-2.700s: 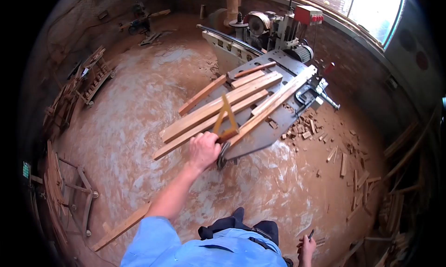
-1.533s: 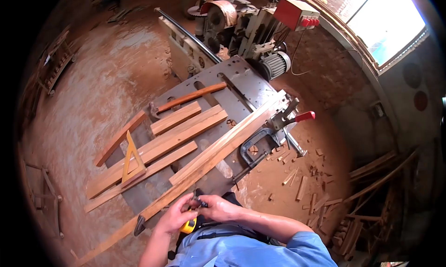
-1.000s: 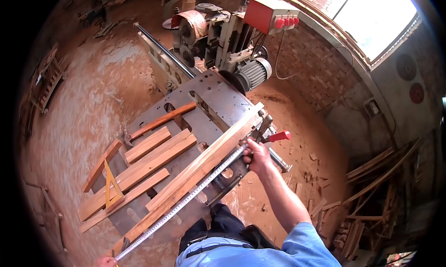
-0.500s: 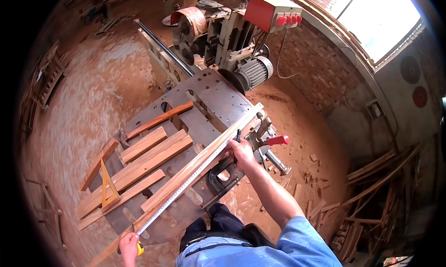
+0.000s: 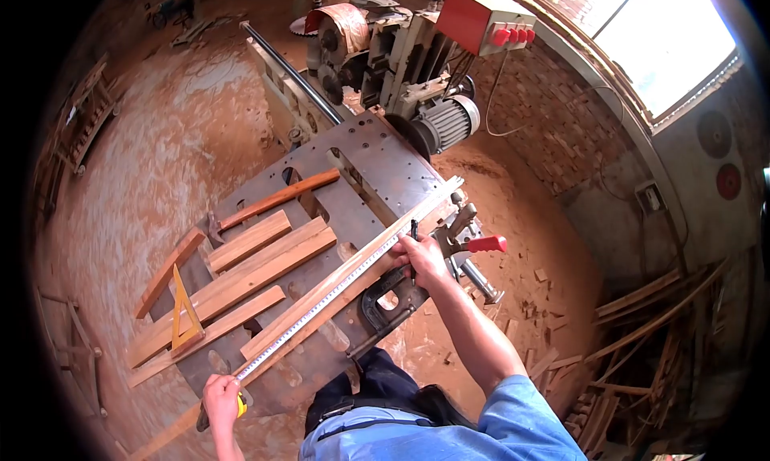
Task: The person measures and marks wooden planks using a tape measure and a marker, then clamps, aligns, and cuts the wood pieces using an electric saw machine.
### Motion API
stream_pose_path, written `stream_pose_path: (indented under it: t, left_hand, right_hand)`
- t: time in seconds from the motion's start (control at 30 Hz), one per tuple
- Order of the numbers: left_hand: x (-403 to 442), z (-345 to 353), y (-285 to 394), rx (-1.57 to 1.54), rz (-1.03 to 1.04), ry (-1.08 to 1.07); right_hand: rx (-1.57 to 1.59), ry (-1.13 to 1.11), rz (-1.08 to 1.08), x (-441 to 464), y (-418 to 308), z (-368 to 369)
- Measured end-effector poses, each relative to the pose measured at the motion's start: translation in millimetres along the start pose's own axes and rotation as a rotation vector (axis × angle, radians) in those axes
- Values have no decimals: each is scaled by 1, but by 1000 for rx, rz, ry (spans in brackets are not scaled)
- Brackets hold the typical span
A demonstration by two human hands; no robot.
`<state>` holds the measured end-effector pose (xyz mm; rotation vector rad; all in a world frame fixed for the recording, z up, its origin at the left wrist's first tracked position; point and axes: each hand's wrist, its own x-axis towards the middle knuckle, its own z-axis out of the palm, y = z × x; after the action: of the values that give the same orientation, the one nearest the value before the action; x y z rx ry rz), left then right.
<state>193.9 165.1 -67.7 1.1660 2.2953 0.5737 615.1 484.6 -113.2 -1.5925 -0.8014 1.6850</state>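
My left hand (image 5: 220,401) is closed around a tape measure (image 5: 241,406) with a yellow and black case, just off the table's near left corner. Its white blade (image 5: 319,304) runs out along a long pale wooden strip (image 5: 301,310) lying diagonally across the metal table. Farther up the strip, my right hand (image 5: 427,260) grips a black marker (image 5: 414,228), held upright beside the blade. The fingers of that hand are at the strip's edge, and its lower fingers are partly hidden. Beside it are a black C-clamp (image 5: 373,307) and a clamp with a red handle (image 5: 487,243).
On the metal table (image 5: 381,152) lie a hammer (image 5: 281,196), several wooden pieces (image 5: 261,276) and a yellow set square (image 5: 187,324). A machine with a motor (image 5: 451,124) and a red switch box (image 5: 477,24) stands behind. Scrap wood (image 5: 634,365) is piled at right.
My left hand has shifted slightly up toward the table corner with the tape measure. My right hand stays at almost the same place on the strip. The whole view has shifted slightly.
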Motion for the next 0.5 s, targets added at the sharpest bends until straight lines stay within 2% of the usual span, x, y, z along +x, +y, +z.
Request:
stream_pose_path:
  t: [0.17, 0.37, 0.5]
  left_hand:
    - [6, 2, -3, -47, -13, -9]
    - [12, 1, -6, 18, -12, -16]
    - [14, 0, -3, 108, 106, 11]
  right_hand:
    - [-1, -6, 7, -6, 1, 1]
    - [146, 61, -7, -21, 2, 6]
    - [307, -72, -43, -32, 3, 6]
